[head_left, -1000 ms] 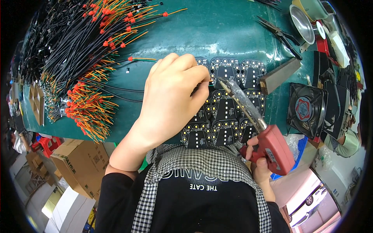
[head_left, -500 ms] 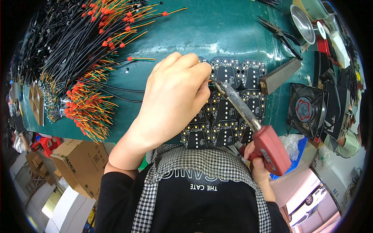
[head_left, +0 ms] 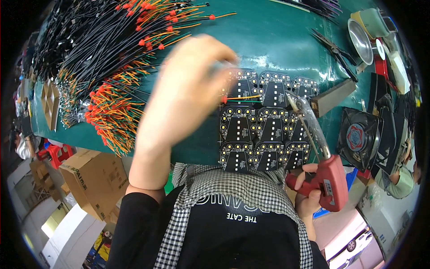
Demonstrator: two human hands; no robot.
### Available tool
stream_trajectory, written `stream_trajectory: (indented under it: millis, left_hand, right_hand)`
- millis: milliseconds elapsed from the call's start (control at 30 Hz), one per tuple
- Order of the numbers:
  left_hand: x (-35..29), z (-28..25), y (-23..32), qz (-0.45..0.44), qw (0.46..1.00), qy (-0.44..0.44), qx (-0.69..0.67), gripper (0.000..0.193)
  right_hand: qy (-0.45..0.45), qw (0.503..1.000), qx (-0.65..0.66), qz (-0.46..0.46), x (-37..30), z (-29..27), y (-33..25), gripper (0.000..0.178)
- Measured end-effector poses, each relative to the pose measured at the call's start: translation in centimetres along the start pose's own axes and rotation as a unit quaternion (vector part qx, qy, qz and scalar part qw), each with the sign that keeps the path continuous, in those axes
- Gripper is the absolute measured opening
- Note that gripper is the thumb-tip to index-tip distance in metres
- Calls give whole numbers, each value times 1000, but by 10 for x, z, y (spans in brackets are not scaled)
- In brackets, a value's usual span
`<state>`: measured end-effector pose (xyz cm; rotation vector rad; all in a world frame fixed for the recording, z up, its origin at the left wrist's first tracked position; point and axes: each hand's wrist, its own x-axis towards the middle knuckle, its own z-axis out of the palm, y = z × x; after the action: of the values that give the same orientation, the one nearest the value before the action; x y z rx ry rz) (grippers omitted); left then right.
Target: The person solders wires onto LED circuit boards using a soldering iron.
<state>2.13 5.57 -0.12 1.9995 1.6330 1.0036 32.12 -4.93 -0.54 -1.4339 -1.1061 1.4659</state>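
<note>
A panel of black LED circuit boards (head_left: pixel 264 119) lies on the near edge of the green table (head_left: pixel 268 40), a three-by-three grid of trapezoid boards dotted with small pale square LEDs. The left hand (head_left: pixel 188 89) hovers over the panel's far left corner, blurred; its fingers seem drawn together around the end of a thin orange wire (head_left: pixel 242 97) with a red tip, which lies across the far left board, though the blur leaves the grip uncertain. The right hand (head_left: pixel 309 193) is clamped on the red pistol handle of a soldering gun (head_left: pixel 313 148), index finger on the trigger, and its long shiny metal barrel points at the far middle of the panel. By the look of it only this one wire sits on the panel, and the other boards show no leads, so most of the wiring appears left to do. To the far left lies a thick heap of black and orange wires with red tips (head_left: pixel 107 58), thin and springy. At the right stand a small black square fan (head_left: pixel 358 136), a metal bowl (head_left: pixel 360 33) and pliers (head_left: pixel 333 47).
</note>
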Motion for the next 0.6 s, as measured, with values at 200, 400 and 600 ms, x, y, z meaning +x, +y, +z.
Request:
stream_trajectory:
  millis: [200,400,600]
  left_hand:
    - [-13,-18,-51,-34,968,-77,236,15]
    - [-3,-14,-39,-64,985,-29,159,9]
    - [8,31,39,-22,997,-23,-69,9]
  right_hand:
    - [10,1000,16,-19,2,-2,3,82]
    - [14,999,34,-30,-1,-8,4,81]
    - [45,997,46,-31,-4,-14,5,84]
